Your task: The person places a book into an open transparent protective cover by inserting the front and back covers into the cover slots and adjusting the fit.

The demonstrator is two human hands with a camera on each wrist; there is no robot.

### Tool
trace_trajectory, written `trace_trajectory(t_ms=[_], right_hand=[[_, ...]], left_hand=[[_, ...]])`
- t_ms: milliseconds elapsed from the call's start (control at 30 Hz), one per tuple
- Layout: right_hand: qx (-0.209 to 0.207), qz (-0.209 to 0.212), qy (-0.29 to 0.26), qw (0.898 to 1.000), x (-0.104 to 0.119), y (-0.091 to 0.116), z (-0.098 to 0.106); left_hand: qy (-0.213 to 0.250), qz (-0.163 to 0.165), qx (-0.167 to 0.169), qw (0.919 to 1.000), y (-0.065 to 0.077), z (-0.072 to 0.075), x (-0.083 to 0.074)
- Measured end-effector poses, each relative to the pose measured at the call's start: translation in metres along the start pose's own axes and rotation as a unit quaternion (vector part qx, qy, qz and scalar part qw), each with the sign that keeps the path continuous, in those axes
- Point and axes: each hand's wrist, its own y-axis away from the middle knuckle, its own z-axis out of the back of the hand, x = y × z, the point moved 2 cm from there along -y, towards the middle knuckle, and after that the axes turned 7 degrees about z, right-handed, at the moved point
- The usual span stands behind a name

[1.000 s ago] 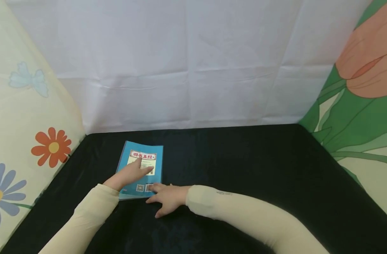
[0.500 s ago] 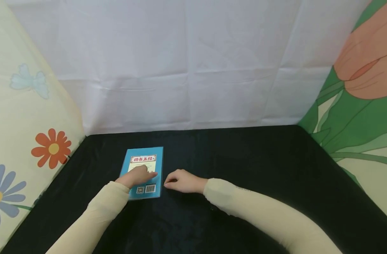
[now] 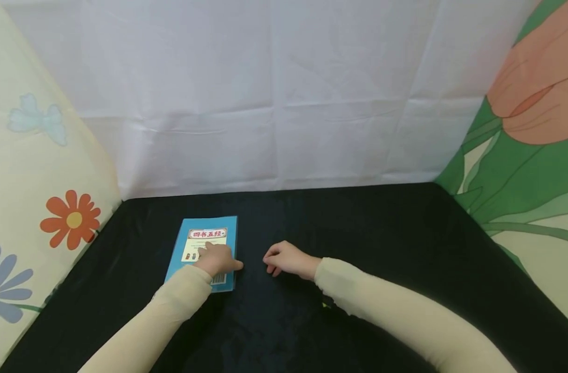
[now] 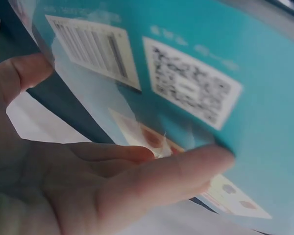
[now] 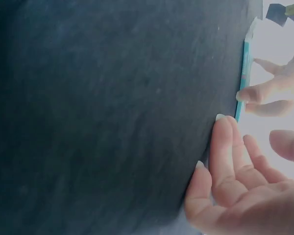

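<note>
A blue book lies on the black-covered table, left of centre, its cover marked with a cream label and red lettering. My left hand rests on the lower right of that cover. Seen from the left wrist, the fingers lie fairly straight against the cover near a QR code and barcode, and the thumb touches the edge. My right hand is apart from the book, to its right, with fingers loosely bent and nothing held. In the right wrist view its fingertips are close to the cloth.
Black cloth covers the table. A white sheet hangs behind, with flower-printed panels at the left and right. A small yellow-green spot shows beside the right sleeve.
My right hand has left the book's lower right corner and moved right. My left hand has slid right and down over the cover. The book's raised cover now lies flatter.
</note>
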Motion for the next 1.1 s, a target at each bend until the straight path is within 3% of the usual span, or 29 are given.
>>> trace_trajectory(t_ms=[133, 300, 533, 633, 833, 967, 1100], right_hand=[[-0.007, -0.024, -0.014, 1.0, -0.004, -0.001, 0.004], [0.017, -0.017, 0.002, 1.0, -0.006, -0.003, 0.004], [0.06, -0.007, 0.046, 0.997, -0.003, -0.005, 0.003], [0.069, -0.008, 0.056, 0.996, -0.002, -0.005, 0.001], [0.073, -0.006, 0.079, 0.994, -0.001, -0.006, -0.001], [0.077, -0.001, 0.093, 0.993, -0.002, -0.006, -0.002], [0.085, 0.005, 0.099, 0.991, -0.003, -0.007, -0.002]], left_hand=[[-0.001, 0.016, 0.0, 0.9999, 0.0, -0.002, -0.005], [-0.019, 0.036, 0.002, 0.9992, -0.004, -0.006, -0.013], [-0.03, 0.04, 0.001, 0.9988, -0.011, -0.01, -0.016], [-0.012, 0.037, -0.004, 0.9992, -0.011, -0.008, -0.013], [0.048, -0.003, -0.027, 0.9985, -0.006, 0.001, -0.004], [0.104, -0.029, -0.038, 0.9935, -0.003, 0.005, 0.003], [0.13, -0.055, -0.044, 0.989, 0.002, 0.007, 0.007]])
